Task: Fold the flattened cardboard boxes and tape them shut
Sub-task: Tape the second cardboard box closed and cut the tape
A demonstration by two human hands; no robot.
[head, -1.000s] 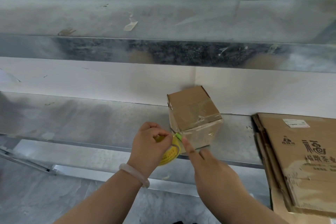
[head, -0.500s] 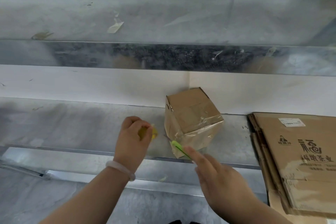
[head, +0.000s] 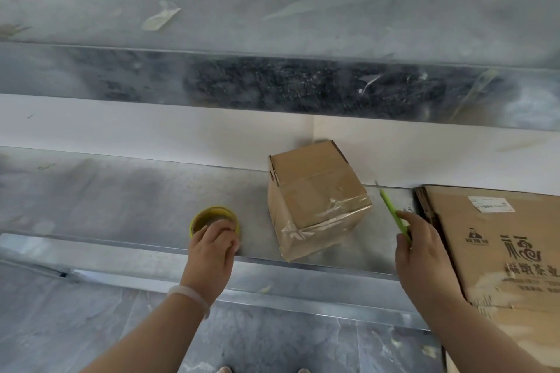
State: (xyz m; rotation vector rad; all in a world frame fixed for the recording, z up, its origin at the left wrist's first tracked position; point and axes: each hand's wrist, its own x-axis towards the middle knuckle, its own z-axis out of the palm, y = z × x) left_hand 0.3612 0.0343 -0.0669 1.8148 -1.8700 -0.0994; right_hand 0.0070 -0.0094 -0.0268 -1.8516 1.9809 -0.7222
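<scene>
The folded cardboard box (head: 315,200) sits tilted on the metal shelf (head: 106,197), between the two hands, its seams wrapped in clear tape that looks wrinkled and loosely pressed at the near corner. That corner hangs close to the shelf's front lip, just ahead and inward of the right hand (head: 424,254), so a careless brush from either wrist could tip it off the edge. The right hand is curled around a slim green cutter (head: 394,215), thumb and fingers pinching its handle, with the tip pointing up and away toward the box; a quick reach across risks nicking the tape or the cardboard. The left hand (head: 212,248) rests with fingers bent over the yellow tape roll (head: 214,220), pressing on its near rim, whether gripping or only touching I cannot tell. The roll lies flat near the lip and could roll or slide off if nudged. To the right of the right hand lies the stack of flattened boxes (head: 497,248), overhanging the shelf edge and liable to slip if dragged from the top.
</scene>
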